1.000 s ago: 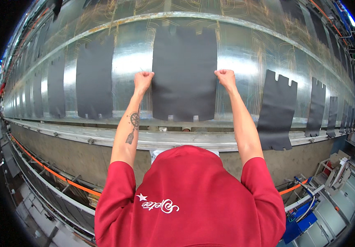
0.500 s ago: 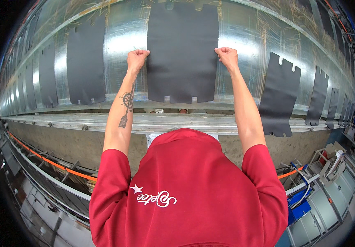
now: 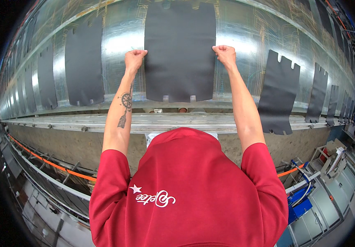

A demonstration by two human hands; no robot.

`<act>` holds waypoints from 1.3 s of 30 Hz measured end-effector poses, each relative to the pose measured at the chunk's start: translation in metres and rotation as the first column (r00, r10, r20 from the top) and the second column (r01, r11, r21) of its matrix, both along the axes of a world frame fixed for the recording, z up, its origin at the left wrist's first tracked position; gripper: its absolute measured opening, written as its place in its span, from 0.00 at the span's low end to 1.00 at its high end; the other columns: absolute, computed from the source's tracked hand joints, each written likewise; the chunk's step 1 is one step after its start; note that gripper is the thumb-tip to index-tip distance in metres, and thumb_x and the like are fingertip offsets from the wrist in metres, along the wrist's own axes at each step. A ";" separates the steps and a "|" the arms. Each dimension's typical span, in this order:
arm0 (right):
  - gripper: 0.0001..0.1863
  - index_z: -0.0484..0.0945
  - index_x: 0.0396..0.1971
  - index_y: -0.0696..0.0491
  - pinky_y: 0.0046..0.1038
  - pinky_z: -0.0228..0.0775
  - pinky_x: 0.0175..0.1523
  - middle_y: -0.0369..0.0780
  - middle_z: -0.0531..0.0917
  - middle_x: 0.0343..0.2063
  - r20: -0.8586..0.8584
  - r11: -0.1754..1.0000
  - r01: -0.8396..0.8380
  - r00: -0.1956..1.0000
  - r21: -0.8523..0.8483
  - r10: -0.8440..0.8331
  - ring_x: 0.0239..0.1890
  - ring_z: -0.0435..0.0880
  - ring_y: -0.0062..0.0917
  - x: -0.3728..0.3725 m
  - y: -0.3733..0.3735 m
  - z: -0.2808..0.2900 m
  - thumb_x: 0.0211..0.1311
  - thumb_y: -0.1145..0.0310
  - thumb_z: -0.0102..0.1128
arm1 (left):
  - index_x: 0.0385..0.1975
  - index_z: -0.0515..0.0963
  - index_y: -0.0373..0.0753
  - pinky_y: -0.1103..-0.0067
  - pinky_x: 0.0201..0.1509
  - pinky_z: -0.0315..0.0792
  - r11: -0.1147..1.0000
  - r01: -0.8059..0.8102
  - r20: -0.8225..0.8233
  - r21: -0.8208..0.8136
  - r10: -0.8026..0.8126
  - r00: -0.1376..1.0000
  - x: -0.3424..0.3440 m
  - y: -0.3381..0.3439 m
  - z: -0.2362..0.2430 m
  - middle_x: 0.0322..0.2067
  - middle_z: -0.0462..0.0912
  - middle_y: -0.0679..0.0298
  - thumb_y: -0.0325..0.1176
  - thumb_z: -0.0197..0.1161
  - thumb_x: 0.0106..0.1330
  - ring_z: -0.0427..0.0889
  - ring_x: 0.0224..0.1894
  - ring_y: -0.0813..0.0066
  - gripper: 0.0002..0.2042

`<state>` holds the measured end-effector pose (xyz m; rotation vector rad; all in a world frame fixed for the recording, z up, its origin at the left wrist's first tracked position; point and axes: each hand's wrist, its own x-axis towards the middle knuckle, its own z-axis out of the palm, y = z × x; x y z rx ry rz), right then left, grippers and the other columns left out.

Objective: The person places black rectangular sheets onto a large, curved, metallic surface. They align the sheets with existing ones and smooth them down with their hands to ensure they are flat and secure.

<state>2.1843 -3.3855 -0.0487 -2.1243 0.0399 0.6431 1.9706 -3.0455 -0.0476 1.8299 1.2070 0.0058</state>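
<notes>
A dark grey, flat fabric panel (image 3: pixel 180 53) with notched near and far edges lies on a shiny metal table (image 3: pixel 122 78) in front of me. My left hand (image 3: pixel 134 60) pinches its left edge between thumb and fingers. On the opposite side, my right hand (image 3: pixel 225 55) grips the right edge in the same way. Both arms reach forward, and the panel looks flat between the hands. To the right, another dark panel (image 3: pixel 279 92) lies askew, its near end hanging past the table's edge.
More dark panels sit in a row along the table, one at left (image 3: pixel 84 61) and another at right (image 3: pixel 317 92). A metal rail (image 3: pixel 82 124) runs along the near side. Behind it are an orange strip (image 3: pixel 62 164) and, lower right, blue equipment (image 3: pixel 300 210).
The view has shifted slightly, so the panels and table appear a little further left and up. Both hands keep their pinch on the middle panel's edges.
</notes>
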 end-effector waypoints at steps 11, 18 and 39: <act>0.14 0.87 0.28 0.54 0.20 0.75 0.29 0.33 0.86 0.20 0.012 1.000 -0.008 1.000 0.014 0.008 0.21 0.82 0.15 0.002 -0.002 -0.007 0.55 0.57 0.73 | 0.33 0.88 0.36 0.77 0.42 0.77 1.000 0.020 0.011 0.023 -0.021 1.000 -0.002 0.002 -0.006 0.31 0.89 0.62 0.42 0.75 0.56 0.85 0.33 0.76 0.14; 0.12 0.87 0.29 0.55 0.17 0.71 0.26 0.31 0.83 0.20 -0.010 1.000 -0.002 1.000 0.029 0.002 0.20 0.77 0.11 0.001 -0.001 -0.005 0.58 0.60 0.73 | 0.36 0.87 0.32 0.80 0.39 0.74 0.998 0.039 0.034 0.053 -0.041 0.999 -0.001 -0.003 0.002 0.29 0.88 0.63 0.40 0.75 0.58 0.81 0.32 0.80 0.16; 0.15 0.87 0.30 0.55 0.20 0.74 0.28 0.33 0.85 0.21 0.007 0.999 -0.003 1.000 0.033 0.003 0.20 0.81 0.14 -0.001 -0.003 -0.002 0.56 0.56 0.72 | 0.34 0.88 0.36 0.78 0.43 0.77 0.999 0.015 0.014 0.050 -0.016 1.000 -0.002 -0.001 -0.003 0.31 0.89 0.62 0.41 0.75 0.56 0.86 0.34 0.76 0.15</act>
